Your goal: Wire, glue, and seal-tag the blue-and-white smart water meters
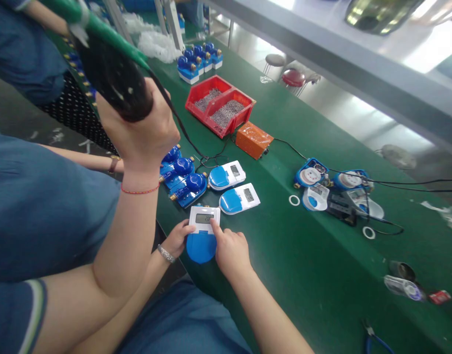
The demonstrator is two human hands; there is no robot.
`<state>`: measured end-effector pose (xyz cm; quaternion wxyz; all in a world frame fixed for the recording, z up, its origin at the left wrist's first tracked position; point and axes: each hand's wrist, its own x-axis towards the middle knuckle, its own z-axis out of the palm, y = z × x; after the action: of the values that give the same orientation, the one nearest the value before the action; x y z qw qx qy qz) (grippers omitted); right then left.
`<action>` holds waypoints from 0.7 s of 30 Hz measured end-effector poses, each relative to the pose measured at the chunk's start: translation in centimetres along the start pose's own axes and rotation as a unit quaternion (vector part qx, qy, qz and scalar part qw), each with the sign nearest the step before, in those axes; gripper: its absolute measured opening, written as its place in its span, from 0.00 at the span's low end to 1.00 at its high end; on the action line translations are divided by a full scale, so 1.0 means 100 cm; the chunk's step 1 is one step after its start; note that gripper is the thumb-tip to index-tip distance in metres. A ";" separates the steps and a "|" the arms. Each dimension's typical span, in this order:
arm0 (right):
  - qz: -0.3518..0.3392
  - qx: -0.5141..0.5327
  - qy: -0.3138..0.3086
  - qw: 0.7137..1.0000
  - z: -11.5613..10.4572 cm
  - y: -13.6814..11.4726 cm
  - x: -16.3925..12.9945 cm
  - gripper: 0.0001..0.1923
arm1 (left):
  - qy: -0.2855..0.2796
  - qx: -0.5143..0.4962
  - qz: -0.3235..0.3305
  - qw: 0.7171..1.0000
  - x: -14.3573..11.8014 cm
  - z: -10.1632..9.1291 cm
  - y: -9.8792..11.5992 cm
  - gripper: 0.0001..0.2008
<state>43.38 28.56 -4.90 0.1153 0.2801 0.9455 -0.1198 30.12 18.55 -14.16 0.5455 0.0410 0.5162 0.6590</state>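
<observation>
One side of the blue-and-white meter (pixel 201 247), at lower centre, is clamped in the left hand (pixel 177 239), thumb on its face; the right hand (pixel 232 249) extends its index finger onto the display (pixel 201 219). At upper left a co-worker's hand (pixel 146 130) grips a black-and-green tool (pixel 113 73). Red bins (pixel 199 115) and opened meters (pixel 310 174) sit on the green table (pixel 285 275), whose near edge runs past the left wrist; its surface stretches between right hand and pliers (pixel 369 339) at lower right.
</observation>
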 end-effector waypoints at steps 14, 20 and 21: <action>0.181 0.838 -0.310 0.412 0.061 0.058 -0.058 0.49 | -0.175 0.517 0.220 0.808 -0.041 0.049 0.019 0.35; 0.246 0.889 -0.156 0.353 0.079 0.098 -0.095 0.30 | -0.404 0.586 0.344 0.613 -0.048 0.116 0.016 0.23; 0.260 0.884 -0.124 0.368 0.085 0.108 -0.100 0.26 | -0.415 0.587 0.359 0.596 -0.045 0.125 0.014 0.22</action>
<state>58.88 29.85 -11.79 -0.0565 0.4362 0.1548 -0.8846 38.71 23.20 -5.09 0.2784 0.8031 0.4533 0.2684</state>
